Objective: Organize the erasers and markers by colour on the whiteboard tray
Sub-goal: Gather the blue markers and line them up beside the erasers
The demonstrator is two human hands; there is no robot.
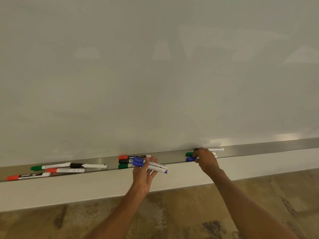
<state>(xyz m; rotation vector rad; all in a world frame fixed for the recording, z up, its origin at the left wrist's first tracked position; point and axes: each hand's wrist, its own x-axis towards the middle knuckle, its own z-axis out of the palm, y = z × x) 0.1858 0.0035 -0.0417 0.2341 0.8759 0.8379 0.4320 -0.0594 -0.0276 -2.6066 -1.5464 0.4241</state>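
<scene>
left hand [144, 175] holds blue markers [151, 165] | caps left | along tray [259, 148]

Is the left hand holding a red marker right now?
No, the left hand grips blue markers, not a red one.

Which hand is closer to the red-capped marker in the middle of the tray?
Left. The left hand, holding blue markers, is by the right end of the red-capped marker; the right hand is farther right.

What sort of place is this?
Likely a classroom or meeting room: a large whiteboard covers the wall, its metal tray holds coloured markers, and the floor below looks like worn concrete.
</scene>
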